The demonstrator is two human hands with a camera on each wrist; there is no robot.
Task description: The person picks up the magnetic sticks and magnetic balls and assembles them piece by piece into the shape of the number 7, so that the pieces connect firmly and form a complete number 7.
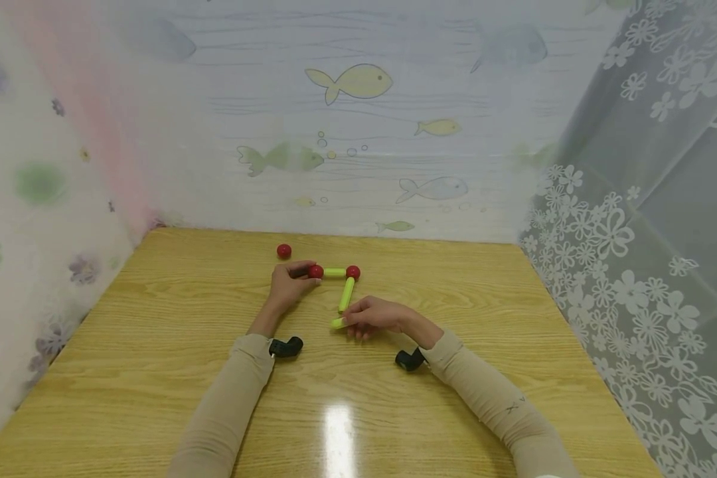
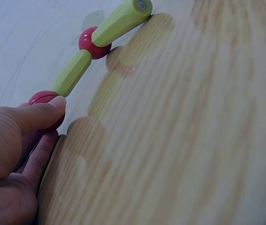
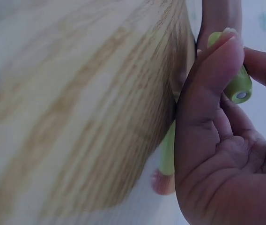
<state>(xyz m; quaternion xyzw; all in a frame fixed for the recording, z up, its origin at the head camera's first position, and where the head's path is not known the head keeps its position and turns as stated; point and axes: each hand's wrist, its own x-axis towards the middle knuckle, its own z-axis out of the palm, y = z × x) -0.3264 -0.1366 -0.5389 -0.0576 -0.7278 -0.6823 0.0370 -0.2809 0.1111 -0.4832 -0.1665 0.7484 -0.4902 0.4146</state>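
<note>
My left hand (image 1: 288,287) pinches a red ball (image 1: 316,271) between thumb and fingers. From this ball a yellow-green toy rod (image 1: 334,273) runs right to a second red ball (image 1: 353,272). Another yellow-green rod (image 1: 346,295) extends from the second ball toward me; its free end bears a small metal disc (image 2: 142,5) in the left wrist view. My right hand (image 1: 378,315) pinches a separate yellow-green rod (image 3: 239,87) between thumb and fingers, close to that free end. A metal disc also shows on the end of this held rod.
A loose red ball (image 1: 283,251) lies beyond my left hand on the wooden table (image 1: 454,411). Behind the table rises a fish-patterned wall covering (image 1: 215,133), with a floral curtain (image 1: 657,318) at the right. Small black devices (image 1: 409,360) are strapped at both wrists.
</note>
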